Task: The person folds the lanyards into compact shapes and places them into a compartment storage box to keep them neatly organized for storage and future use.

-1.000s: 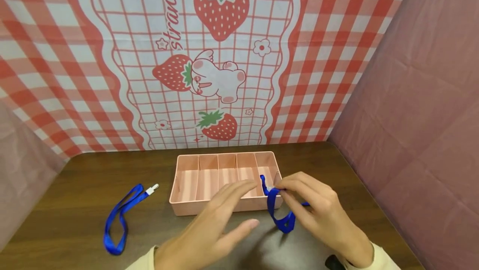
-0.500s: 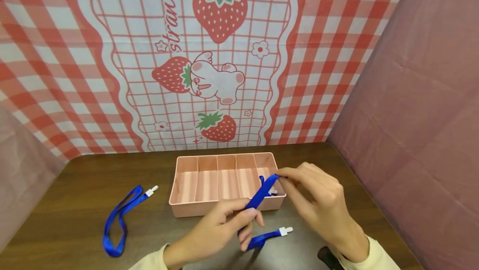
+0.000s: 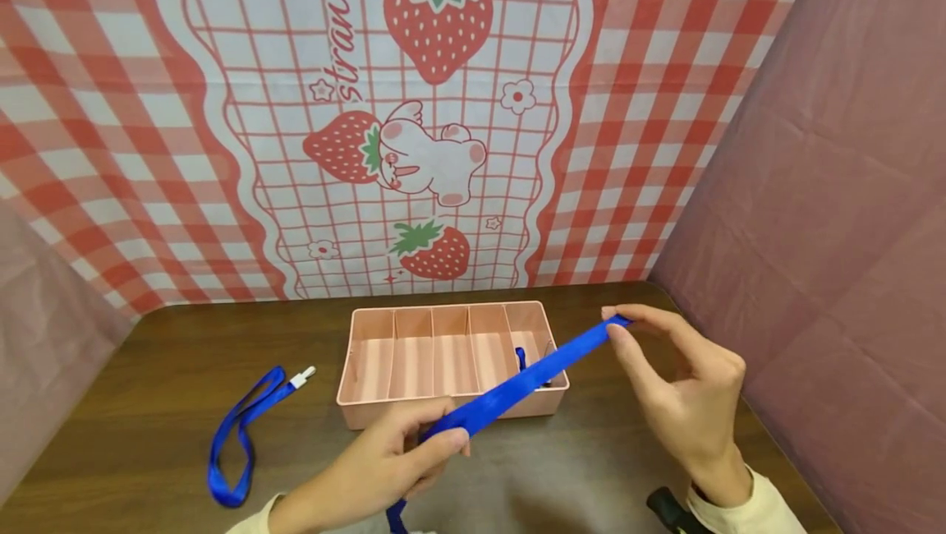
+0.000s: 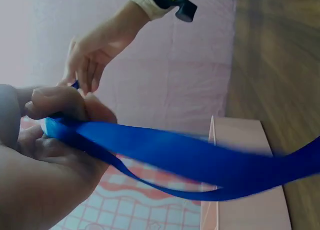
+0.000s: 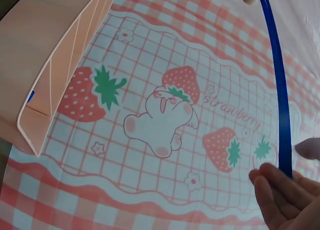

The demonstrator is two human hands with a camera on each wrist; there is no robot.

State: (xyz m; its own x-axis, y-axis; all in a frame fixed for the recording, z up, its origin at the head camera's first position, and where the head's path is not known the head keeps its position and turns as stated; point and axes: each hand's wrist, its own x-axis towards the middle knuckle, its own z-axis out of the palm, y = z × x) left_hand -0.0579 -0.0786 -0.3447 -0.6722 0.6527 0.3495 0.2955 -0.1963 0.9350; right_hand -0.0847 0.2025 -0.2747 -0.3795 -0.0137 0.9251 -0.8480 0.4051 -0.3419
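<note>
Blue lanyard (image 3: 528, 382) drawn out nearly straight between two hands, its span crossing before the front right corner of the pink five-compartment tray (image 3: 380, 416), as the person faces it. Half a second ago the span was short and gathered near that corner; since then the right hand (image 3: 691, 390) has travelled outward, beyond the tray's right end, and the left hand (image 3: 384, 456) has shifted leftward in front of the tray. Each hand pinches the strap; a free length (image 3: 397, 515) hangs below the left one. A second lanyard (image 3: 216, 460), with a white clip (image 3: 303, 377), lies unmoved on the worktop (image 3: 148, 402) left of the tray. Further blue strap (image 3: 521, 360) shows in the tray's rightmost compartment, partly hidden. The longer span suggests that the held strap is being straightened outside the tray.
</note>
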